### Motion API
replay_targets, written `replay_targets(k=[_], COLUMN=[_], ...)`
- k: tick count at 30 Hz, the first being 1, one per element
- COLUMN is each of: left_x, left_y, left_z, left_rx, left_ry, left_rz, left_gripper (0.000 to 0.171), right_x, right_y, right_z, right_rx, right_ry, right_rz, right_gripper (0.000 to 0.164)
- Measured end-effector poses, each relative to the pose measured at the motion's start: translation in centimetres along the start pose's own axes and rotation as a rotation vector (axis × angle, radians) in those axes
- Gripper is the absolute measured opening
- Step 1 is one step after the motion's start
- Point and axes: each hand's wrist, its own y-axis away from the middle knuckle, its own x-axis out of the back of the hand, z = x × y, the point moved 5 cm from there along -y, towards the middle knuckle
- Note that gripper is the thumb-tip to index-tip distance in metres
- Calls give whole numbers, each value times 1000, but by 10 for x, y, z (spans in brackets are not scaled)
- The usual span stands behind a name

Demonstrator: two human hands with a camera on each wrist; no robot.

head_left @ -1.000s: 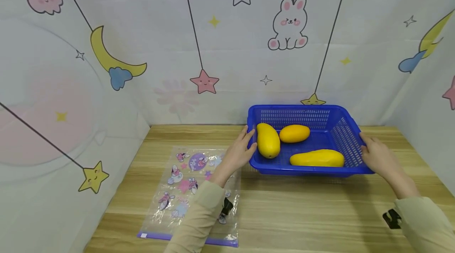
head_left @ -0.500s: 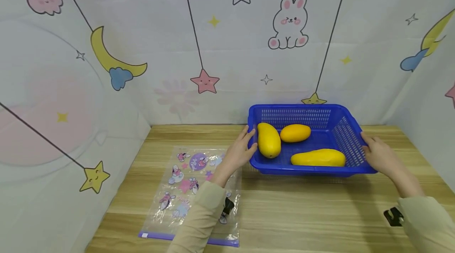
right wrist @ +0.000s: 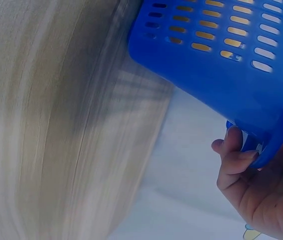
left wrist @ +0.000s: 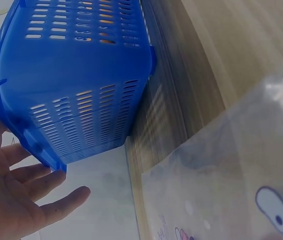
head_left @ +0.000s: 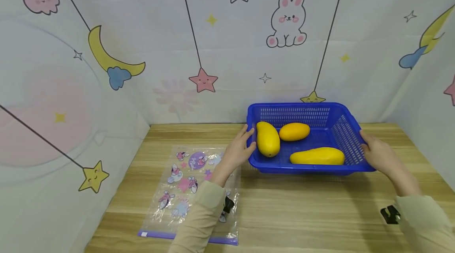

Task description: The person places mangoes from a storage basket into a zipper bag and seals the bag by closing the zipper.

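A blue plastic basket with slotted walls stands at the back right of the table. Three yellow fruits lie in it: a mango against the left wall, a smaller oval one behind, and a long papaya-like one in front. At the basket's left rim, my left hand rests with spread, mostly straight fingers, one reaching past the corner in the left wrist view. My right hand grips the opposite rim; its fingers curl under the edge in the right wrist view.
A clear zip bag with cartoon prints and a purple slider strip lies flat at the left, partly under my left forearm. White cloth walls with printed stars and bunnies border the wood-grain table at the back and sides.
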Motion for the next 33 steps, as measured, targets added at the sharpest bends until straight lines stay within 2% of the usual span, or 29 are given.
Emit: replay_targets(k=[14, 21, 33], left_x=[-1, -4, -5], left_y=[6, 9, 13], left_z=[0, 2, 2], left_rx=[18, 27, 16], left_ry=[22, 21, 50], left_rz=[39, 49, 71], left_gripper=[52, 52, 52], right_x=[-1, 1, 1], right_y=[3, 7, 12], right_z=[3, 3, 4], right_rx=[-22, -6, -9], right_ry=[-6, 4, 10], right_rz=[-19, 19, 26], right_gripper=[51, 49, 49])
